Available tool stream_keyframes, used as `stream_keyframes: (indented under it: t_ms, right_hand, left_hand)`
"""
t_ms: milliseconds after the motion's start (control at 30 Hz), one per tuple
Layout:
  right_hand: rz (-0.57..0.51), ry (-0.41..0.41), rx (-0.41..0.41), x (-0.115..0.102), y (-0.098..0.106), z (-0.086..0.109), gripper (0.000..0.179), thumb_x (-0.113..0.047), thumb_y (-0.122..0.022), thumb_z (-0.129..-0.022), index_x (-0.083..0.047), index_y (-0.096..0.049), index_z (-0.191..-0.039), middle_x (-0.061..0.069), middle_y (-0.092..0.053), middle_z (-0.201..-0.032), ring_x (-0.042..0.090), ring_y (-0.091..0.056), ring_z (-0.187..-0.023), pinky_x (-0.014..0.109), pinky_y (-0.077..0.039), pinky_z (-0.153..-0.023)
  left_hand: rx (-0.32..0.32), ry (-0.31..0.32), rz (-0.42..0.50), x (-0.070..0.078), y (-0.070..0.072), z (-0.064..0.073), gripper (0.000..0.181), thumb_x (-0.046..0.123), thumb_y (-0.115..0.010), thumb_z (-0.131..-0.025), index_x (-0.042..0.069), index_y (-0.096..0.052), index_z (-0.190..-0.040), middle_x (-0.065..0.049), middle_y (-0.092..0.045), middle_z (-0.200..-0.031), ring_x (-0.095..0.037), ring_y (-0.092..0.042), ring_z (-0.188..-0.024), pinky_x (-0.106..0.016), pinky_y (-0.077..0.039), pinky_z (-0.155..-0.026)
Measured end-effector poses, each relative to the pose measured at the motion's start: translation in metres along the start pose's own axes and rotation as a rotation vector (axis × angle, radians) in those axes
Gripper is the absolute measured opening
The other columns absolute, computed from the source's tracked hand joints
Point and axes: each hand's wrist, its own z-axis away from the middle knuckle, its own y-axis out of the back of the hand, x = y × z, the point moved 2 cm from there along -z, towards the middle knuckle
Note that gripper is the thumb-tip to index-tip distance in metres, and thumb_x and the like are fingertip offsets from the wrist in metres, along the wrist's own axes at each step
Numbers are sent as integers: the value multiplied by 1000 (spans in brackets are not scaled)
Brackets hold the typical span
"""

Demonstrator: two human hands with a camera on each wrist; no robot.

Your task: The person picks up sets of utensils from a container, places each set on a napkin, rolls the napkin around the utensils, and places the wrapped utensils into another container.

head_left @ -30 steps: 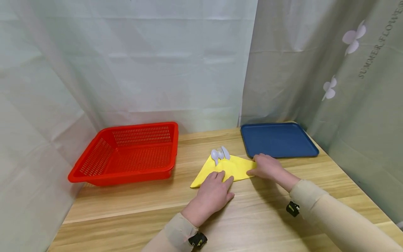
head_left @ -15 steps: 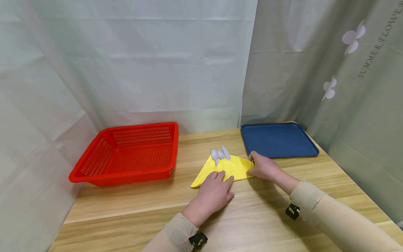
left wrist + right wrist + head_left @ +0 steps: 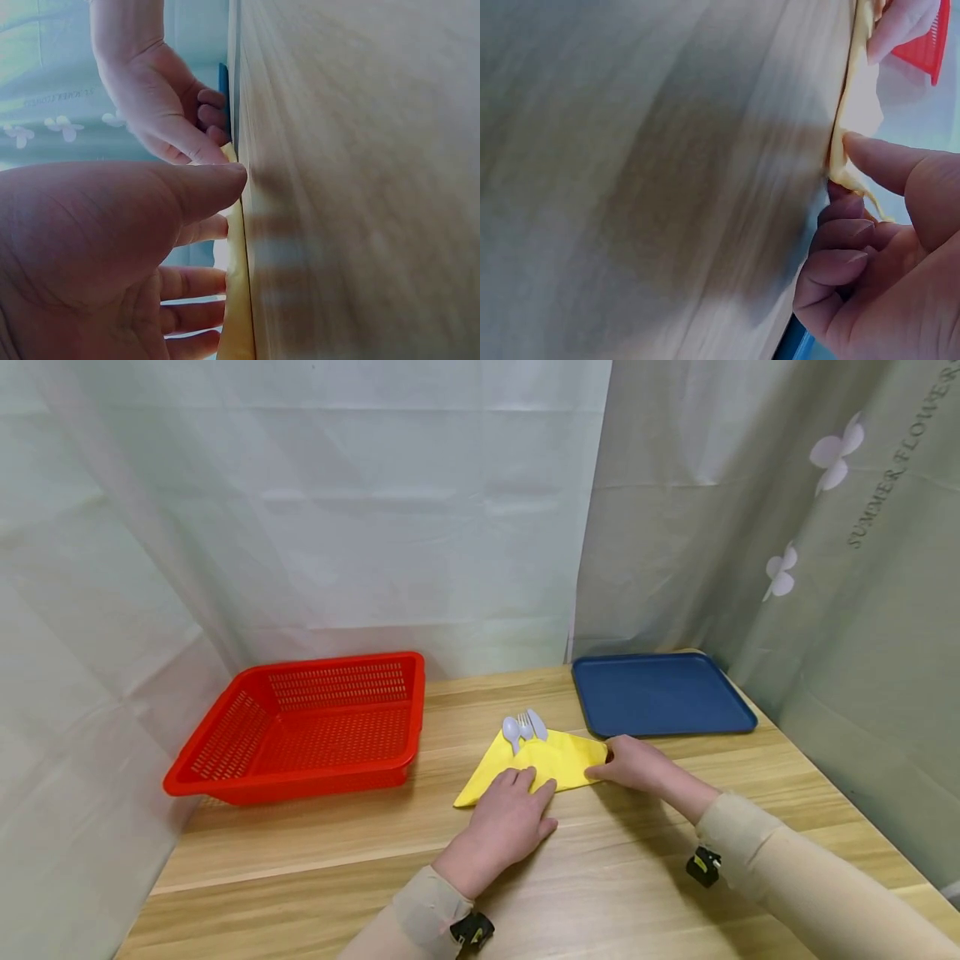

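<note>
A folded yellow napkin (image 3: 567, 758) lies on the wooden table, with a pale plastic spoon (image 3: 512, 732), fork (image 3: 525, 727) and knife (image 3: 537, 724) poking out of its far edge, their lower parts covered. My left hand (image 3: 510, 817) rests with spread, fairly straight fingertips on the napkin's near edge. At the right corner, my right hand (image 3: 641, 765) pinches the napkin between thumb and fingers. In the right wrist view the thumb presses the yellow cloth (image 3: 844, 154) from above while curled fingers (image 3: 840, 232) sit under its edge.
A red perforated basket (image 3: 411, 760) stands to the left, with nothing in it. Behind my right hand lies a blue tray (image 3: 663, 693) near the table's back right corner. Pale curtains (image 3: 420, 510) enclose the back and both sides.
My right hand tilted the napkin's right corner up and inward half a second ago; now the corner lies flatter and the hand is slightly lower and further right. My left hand has stayed put.
</note>
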Motion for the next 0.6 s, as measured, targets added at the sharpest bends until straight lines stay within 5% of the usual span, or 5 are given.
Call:
stream_keyframes:
  t_ms: [133, 267, 467, 600]
  right_hand:
    - [-39, 5, -4, -34, 17, 28, 37, -44, -86, -93, -13, -68, -88, 4, -61, -78, 22, -55, -68, 35, -44, -62]
    - [-201, -11, -6, -70, 33, 59, 29, -26, -83, -97, -7, -62, -90, 9, -61, -77, 23, -54, -67, 35, -42, -63]
    - [-408, -136, -50, -82, 34, 72, 29, -27, -80, -103, -2, -66, -107, 11, -66, -79, 17, -48, -59, 31, -41, -58]
    - [-444, -161, -75, -81, 30, 73, 29, -32, -81, -102, -4, -72, -101, 7, -65, -77, 16, -47, -58, 28, -39, -56]
  left_hand:
    - [6, -3, -1, 0, 1, 1, 56, 50, -70, -107, 21, -65, -155, -12, -62, -153, -30, -56, -142, -42, -44, -119]
    - [2, -4, 2, 0, 0, 0, 57, 51, -71, -107, 21, -65, -156, -12, -62, -154, -30, -56, -142, -42, -44, -119]
    - [-2, 0, 3, -1, -2, -1, 58, 51, -71, -107, 22, -65, -156, -12, -61, -154, -30, -55, -142, -42, -44, -119]
    - [2, 1, 4, -1, -3, -1, 57, 51, -72, -106, 22, -65, -155, -12, -62, -153, -30, -56, -142, -42, -44, -119]
